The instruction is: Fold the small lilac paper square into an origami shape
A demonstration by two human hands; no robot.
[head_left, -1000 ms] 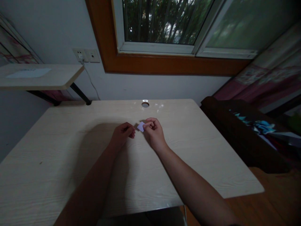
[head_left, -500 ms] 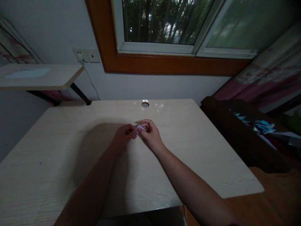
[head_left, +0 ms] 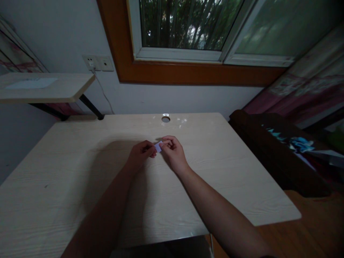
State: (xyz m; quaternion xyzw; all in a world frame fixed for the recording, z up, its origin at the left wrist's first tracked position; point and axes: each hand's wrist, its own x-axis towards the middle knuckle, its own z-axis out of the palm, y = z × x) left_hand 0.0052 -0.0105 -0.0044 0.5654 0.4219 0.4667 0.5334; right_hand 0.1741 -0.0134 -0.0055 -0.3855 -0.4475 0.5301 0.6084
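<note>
A small pale lilac piece of paper (head_left: 158, 147) is pinched between my two hands, above the middle of the light wood-grain desk (head_left: 204, 200). My left hand (head_left: 141, 153) grips its left edge between thumb and forefinger, the other fingers curled. On the other side, my right hand (head_left: 173, 152) closes thumb and fingertips on the paper's right edge. Whether the paper is folded is too small to tell. Both forearms reach in from the desk's front edge.
A raised shelf (head_left: 80, 87) with a flat white sheet (head_left: 31, 83) stands at the back left. Near the rear edge is a round cable hole (head_left: 166, 119). A dark wooden piece of furniture (head_left: 268, 157) holding blue items (head_left: 302, 144) adjoins the right side. A window (head_left: 182, 53) is behind.
The paper has turned a little, and more of its face shows between the fingers. My left hand has shifted slightly left; my right thumb has moved toward the paper's upper right.
</note>
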